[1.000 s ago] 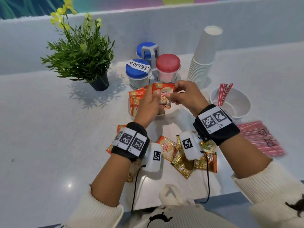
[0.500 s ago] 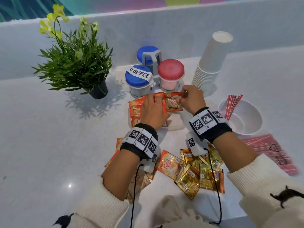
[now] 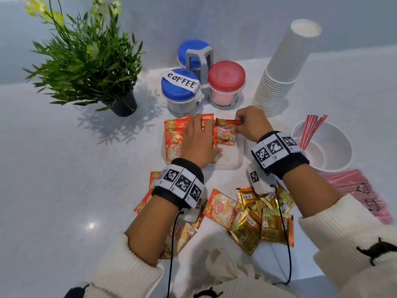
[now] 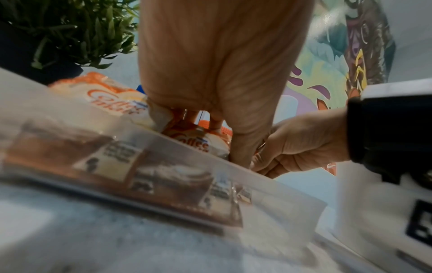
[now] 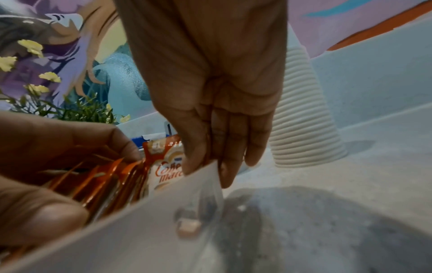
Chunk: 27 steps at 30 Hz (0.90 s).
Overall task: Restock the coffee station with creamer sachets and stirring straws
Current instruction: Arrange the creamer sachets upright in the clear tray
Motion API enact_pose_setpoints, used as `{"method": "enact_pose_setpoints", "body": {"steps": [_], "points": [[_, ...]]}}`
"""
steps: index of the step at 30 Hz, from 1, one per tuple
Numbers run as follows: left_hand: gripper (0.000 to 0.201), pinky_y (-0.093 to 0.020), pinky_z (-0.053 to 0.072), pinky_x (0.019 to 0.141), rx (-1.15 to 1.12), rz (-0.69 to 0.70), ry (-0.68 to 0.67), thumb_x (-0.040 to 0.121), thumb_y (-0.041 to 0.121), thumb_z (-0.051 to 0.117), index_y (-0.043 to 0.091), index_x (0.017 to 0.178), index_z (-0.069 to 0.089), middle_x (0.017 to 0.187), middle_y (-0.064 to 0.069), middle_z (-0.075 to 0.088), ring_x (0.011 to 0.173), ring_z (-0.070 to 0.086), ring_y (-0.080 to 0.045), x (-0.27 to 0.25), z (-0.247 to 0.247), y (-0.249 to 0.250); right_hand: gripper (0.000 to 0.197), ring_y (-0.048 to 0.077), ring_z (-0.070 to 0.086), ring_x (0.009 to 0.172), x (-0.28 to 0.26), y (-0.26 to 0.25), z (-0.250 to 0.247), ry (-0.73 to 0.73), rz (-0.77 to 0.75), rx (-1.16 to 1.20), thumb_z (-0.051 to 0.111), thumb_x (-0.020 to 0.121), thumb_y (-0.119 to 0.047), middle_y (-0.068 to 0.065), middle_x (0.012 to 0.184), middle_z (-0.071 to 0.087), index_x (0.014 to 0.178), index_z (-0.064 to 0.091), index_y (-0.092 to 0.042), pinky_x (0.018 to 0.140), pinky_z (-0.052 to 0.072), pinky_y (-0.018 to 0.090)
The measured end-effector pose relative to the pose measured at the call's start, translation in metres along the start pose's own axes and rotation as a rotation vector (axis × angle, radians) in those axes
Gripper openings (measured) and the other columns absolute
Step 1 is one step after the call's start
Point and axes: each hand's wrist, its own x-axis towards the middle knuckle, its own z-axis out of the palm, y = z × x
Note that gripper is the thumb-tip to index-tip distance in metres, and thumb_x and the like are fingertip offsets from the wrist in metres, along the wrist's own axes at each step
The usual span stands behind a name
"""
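A clear plastic container [image 3: 233, 165] sits in front of the jars, with a row of orange creamer sachets [image 3: 174, 134] standing on edge in its left half. My left hand [image 3: 209, 136] lies over that row, fingers curled past the tops and thumb on the near side, holding the sachets together. My right hand [image 3: 238, 124] pinches the top edge of one creamer sachet [image 3: 225, 133] and holds it upright in the container against the row. The right wrist view shows this sachet [image 5: 163, 166] behind the thumb. Red stirring straws [image 3: 311, 130] lean in a white bowl [image 3: 335, 160] on the right.
Several loose sachets [image 3: 223, 209] lie on the counter under my wrists, some showing gold backs [image 3: 270, 220]. A pink pack of straws [image 3: 361, 194] lies at the right. Behind stand lidded jars [image 3: 180, 89], a stack of paper cups [image 3: 283, 67] and a potted plant [image 3: 86, 61].
Both hands came down from above the container. The right hand lowered its sachet into the container beside the row, and the left hand settled over the row.
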Motion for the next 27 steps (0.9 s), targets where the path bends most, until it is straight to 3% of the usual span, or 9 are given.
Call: {"method": "enact_pose_setpoints", "body": {"steps": [4,6,8,11,16,19,21,23,27], "points": [[0.067,-0.039,0.019,0.117,-0.003,-0.009,-0.006,0.079,0.032,0.070,0.014,0.133,0.034,0.147,-0.012,0.023,0.139,0.019,-0.029,-0.001,-0.001,0.002,0.028,0.027,0.054,0.085,0.000,-0.004,0.001,-0.007,0.001,-0.063,0.071,0.075,-0.006,0.016,0.084,0.059,0.059,0.048,-0.012,0.076,0.040,0.031],[0.067,-0.039,0.018,0.117,-0.024,-0.013,-0.018,0.080,0.033,0.069,0.013,0.133,0.034,0.148,-0.012,0.022,0.140,0.018,-0.029,-0.002,-0.003,0.003,0.010,0.032,0.056,0.096,-0.003,-0.005,0.001,0.008,-0.009,-0.074,0.069,0.076,-0.006,0.018,0.097,0.063,0.080,0.060,-0.006,0.081,0.043,0.034],[0.066,-0.038,0.019,0.117,-0.078,-0.021,-0.031,0.081,0.034,0.068,0.011,0.134,0.034,0.148,-0.012,0.022,0.140,0.019,-0.028,-0.003,-0.008,0.003,0.024,0.033,0.055,0.102,-0.007,-0.005,0.002,0.025,-0.016,-0.053,0.068,0.077,-0.006,0.018,0.107,0.062,0.099,0.059,-0.004,0.087,0.043,0.036],[0.063,-0.038,0.028,0.113,-0.190,-0.026,0.011,0.082,0.036,0.067,0.009,0.131,0.037,0.144,-0.012,0.027,0.135,0.027,-0.027,-0.008,-0.019,0.000,0.035,0.029,0.055,0.106,-0.019,-0.012,-0.003,0.125,-0.082,-0.009,0.067,0.079,-0.008,0.015,0.116,0.059,0.112,0.054,-0.005,0.089,0.042,0.034],[0.048,-0.036,0.034,0.108,-0.362,-0.074,0.123,0.086,0.030,0.062,0.010,0.125,0.042,0.134,-0.010,0.033,0.128,0.031,-0.024,-0.029,-0.049,-0.008,0.031,0.021,0.050,0.103,-0.050,-0.037,-0.007,0.273,-0.243,0.028,0.064,0.080,-0.009,0.009,0.114,0.054,0.111,0.055,-0.007,0.082,0.034,0.022],[0.038,-0.031,0.033,0.104,-0.408,-0.109,0.175,0.088,0.025,0.059,0.011,0.120,0.046,0.129,-0.011,0.037,0.126,0.032,-0.024,-0.048,-0.062,-0.016,0.019,0.016,0.051,0.084,-0.075,-0.055,0.002,0.161,-0.328,0.065,0.065,0.080,-0.010,0.002,0.092,0.055,0.098,0.061,-0.007,0.077,0.042,0.026],[0.032,-0.021,0.030,0.092,-0.428,-0.139,0.179,0.089,0.023,0.057,0.011,0.117,0.049,0.127,-0.011,0.040,0.124,0.035,-0.022,-0.061,-0.063,-0.022,0.010,0.016,0.053,0.076,-0.090,-0.062,0.013,0.017,-0.371,0.066,0.062,0.080,-0.006,0.003,0.083,0.059,0.090,0.063,-0.006,0.073,0.045,0.029],[0.026,-0.017,0.028,0.082,-0.450,-0.171,0.175,0.090,0.021,0.056,0.009,0.113,0.051,0.123,-0.012,0.046,0.117,0.043,-0.021,-0.075,-0.061,-0.029,0.008,0.017,0.055,0.077,-0.102,-0.063,0.027,-0.136,-0.390,-0.015,0.061,0.081,-0.006,0.007,0.086,0.064,0.088,0.064,-0.005,0.072,0.045,0.029],[0.011,-0.020,0.039,0.078,-0.537,-0.281,0.129,0.092,0.017,0.054,0.011,0.100,0.055,0.110,-0.007,0.059,0.097,0.055,-0.017,-0.104,-0.049,-0.040,0.022,0.025,0.058,0.090,-0.116,-0.058,0.054,-0.353,-0.340,-0.208,0.063,0.083,-0.020,0.011,0.100,0.063,0.097,0.061,-0.004,0.074,0.044,0.033]]}}
